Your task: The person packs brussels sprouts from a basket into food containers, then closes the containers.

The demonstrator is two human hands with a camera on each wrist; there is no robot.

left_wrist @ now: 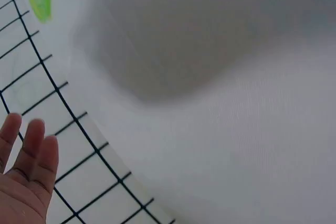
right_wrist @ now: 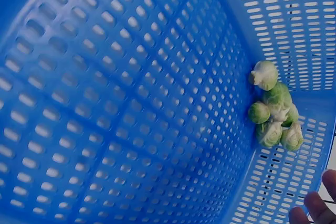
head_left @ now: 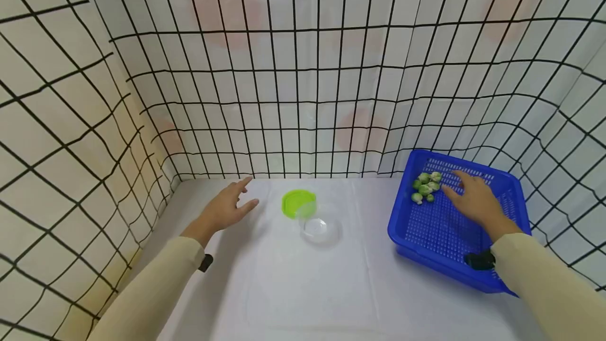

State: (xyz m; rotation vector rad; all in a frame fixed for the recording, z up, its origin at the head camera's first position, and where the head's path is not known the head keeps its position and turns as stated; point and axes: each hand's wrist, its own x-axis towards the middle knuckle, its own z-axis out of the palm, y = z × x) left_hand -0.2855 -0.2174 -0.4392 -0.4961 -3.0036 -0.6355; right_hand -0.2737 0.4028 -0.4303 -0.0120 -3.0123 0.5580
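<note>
Over the blue plastic basket [head_left: 402, 230] my right hand [head_left: 475, 200] hovers, its fingers spread and holding nothing. Several Brussels sprouts [head_left: 424, 189] lie bunched in the basket's far left corner, just left of that hand; the right wrist view shows the same sprouts [right_wrist: 270, 135] against the perforated wall. My left hand [head_left: 226, 208] hangs above the table at the left, fingers extended, with nothing in it. A green lid or shallow dish [head_left: 294, 201] lies to its right. A clear round container [head_left: 316, 229] stands in front of the green piece, slightly overlapping it in view.
Black wire grid panels [head_left: 295, 101] backed with white sheeting rise at the back and both sides. White sheeting covers the table [head_left: 307, 288]. The basket stands close to the right-hand grid.
</note>
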